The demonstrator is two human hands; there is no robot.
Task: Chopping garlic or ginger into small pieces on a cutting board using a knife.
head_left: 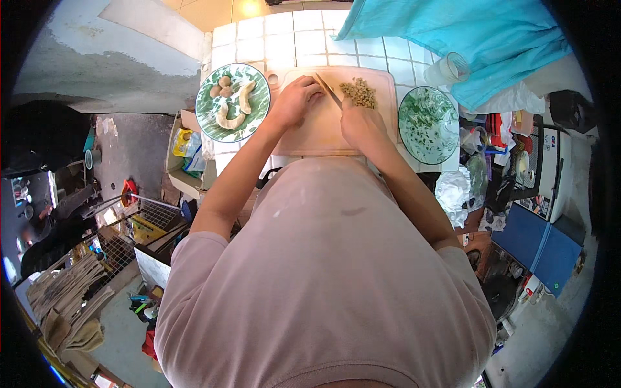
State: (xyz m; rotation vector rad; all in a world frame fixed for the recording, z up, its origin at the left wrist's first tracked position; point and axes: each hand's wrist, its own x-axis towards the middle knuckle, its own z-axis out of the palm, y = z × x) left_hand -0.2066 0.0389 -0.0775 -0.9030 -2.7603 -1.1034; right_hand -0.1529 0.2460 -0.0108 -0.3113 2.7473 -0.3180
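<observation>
1. On the left of the white tiled table point(310, 43), a green-and-white plate point(261, 115) holds some round brownish pieces point(224, 81) and two pale curved pieces point(231, 121), which lie apart from my hands.

2. Just right of that plate, my left hand point(297, 102) rests at the upper left of the pale cutting board point(314, 137). Its fingers are curled and drawn together, tips down near the blade — I cannot tell whether they pinch anything.

3. Between my hands lies the knife point(329, 91), its blade slanting up and left from my right fist, its tip near my left fingers.

4. My right hand point(363, 126) is closed around the knife's handle, which my fingers hide, over the right part of the board.

5. Just beyond that hand, a loose heap of small brownish-green chopped pieces point(359, 93) sits at the board's upper right.

6. Beside the board's right edge stands a second green-and-white plate point(445, 141) with green bits point(424, 111) — some may be its pattern.

7. Farther right, a clear cup point(451, 68) stands near a turquoise cloth point(479, 39).
</observation>
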